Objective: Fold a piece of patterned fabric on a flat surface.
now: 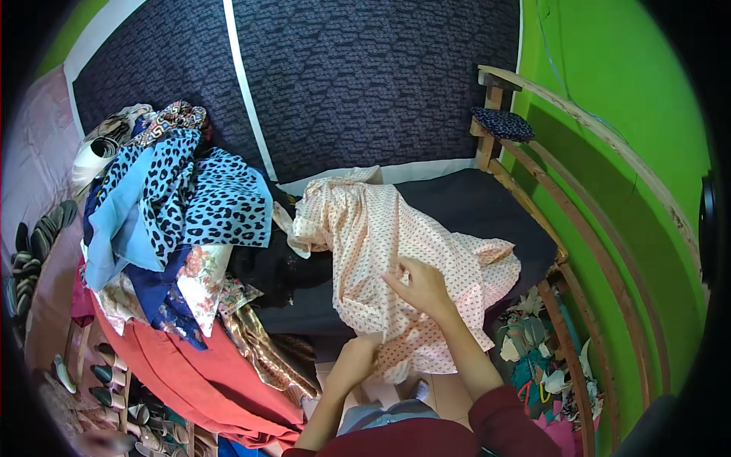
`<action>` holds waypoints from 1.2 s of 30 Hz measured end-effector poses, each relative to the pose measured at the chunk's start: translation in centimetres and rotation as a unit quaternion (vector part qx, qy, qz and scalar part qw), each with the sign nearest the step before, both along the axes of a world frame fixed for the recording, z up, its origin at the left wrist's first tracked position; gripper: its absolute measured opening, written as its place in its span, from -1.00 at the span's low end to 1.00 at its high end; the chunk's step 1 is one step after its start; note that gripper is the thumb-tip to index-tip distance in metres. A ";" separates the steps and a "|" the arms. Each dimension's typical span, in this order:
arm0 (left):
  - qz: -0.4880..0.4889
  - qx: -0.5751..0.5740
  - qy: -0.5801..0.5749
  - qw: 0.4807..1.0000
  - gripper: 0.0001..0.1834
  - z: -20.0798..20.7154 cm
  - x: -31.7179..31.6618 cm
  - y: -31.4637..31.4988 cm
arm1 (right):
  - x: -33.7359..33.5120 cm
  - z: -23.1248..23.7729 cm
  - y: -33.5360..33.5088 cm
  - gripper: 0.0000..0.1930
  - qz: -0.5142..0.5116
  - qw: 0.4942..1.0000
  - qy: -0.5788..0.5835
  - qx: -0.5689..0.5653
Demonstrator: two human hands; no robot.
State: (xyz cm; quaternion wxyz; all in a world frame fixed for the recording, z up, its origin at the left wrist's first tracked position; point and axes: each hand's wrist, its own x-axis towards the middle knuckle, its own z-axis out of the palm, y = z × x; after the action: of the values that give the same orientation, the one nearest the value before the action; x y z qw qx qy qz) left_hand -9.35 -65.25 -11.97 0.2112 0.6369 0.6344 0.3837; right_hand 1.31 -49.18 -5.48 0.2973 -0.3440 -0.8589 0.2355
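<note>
A pale pink garment (365, 221) with a small dark print lies spread and rumpled across a dark cushioned surface, its lower part draping over the near edge. My left hand (358, 359) is closed on the near left edge of the cloth. Higher up and to the right, my right hand (421, 288) rests over the middle of the garment, thumb and fingers apart. The garment's exact kind cannot be made out from its folds.
A heap of clothes, with a blue leopard-print cloth (228, 198) and a red cloth (183, 373), stands at the left. Wooden rails (609, 221) curve along the right. Shoes (106, 373) sit lower left; fabric scraps (533, 343) lie below the rails.
</note>
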 end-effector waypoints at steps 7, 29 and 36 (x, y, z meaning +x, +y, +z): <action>-0.102 -0.036 0.131 0.985 -0.68 0.0 2.0 -1.0 | -8.8 -6.2 7.7 -0.76 -0.068 0.955 -0.197 0.209; -0.194 -0.048 0.070 0.977 -0.72 0.2 1.3 -1.7 | -0.7 -5.9 9.6 -0.83 -0.146 0.989 0.039 0.004; -0.029 -0.008 -0.013 0.999 -0.58 -0.3 -3.0 -2.1 | 10.8 -2.4 5.1 -0.87 -0.003 0.741 0.549 -0.386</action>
State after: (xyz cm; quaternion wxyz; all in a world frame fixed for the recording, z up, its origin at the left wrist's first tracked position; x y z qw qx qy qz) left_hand -12.38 -67.34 -12.27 0.2360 0.6481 0.6159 0.3807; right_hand 12.07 -44.11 -7.88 0.5600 -0.2426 -0.3818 0.6940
